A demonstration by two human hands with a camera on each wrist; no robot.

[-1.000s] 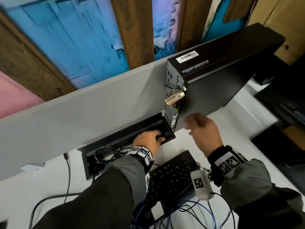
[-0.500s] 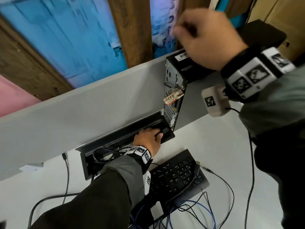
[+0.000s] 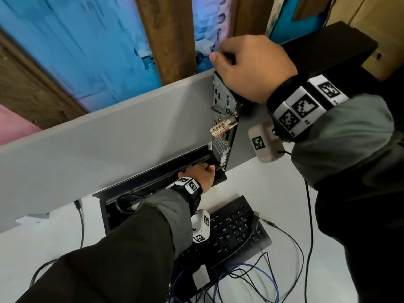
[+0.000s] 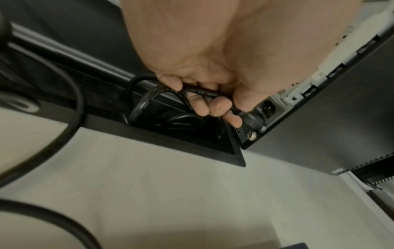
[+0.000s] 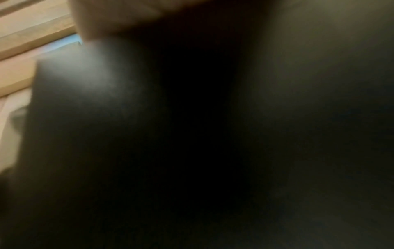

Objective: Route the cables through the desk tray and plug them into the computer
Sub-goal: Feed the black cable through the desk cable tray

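Observation:
The black computer tower [image 3: 328, 47] stands on the white desk with its rear panel [image 3: 223, 119] facing the open black desk tray [image 3: 102, 200]. My left hand [image 3: 201, 173] is at the tray's right end. Its fingers [image 4: 202, 104] pinch a black power cable [image 4: 200, 91], whose plug [image 4: 249, 118] sits just below the tower's power socket [image 4: 269, 107]. More coiled cable lies inside the tray [image 4: 192, 151]. My right hand [image 3: 247, 68] grips the tower's top rear corner with curled fingers. The right wrist view is dark, showing only the tower's blurred black casing [image 5: 149, 134].
A brass combination padlock [image 3: 222, 129] hangs from the rear panel. A black keyboard [image 3: 236, 232] lies in front of the tray with a loose USB plug [image 3: 256, 217] on it. Blue and black cables [image 3: 251, 272] tangle at the desk's front. A grey partition [image 3: 109, 138] backs the desk.
My right hand rose from beside the tower's base to its top rear corner and took hold there. My left hand stayed at the tray's right end.

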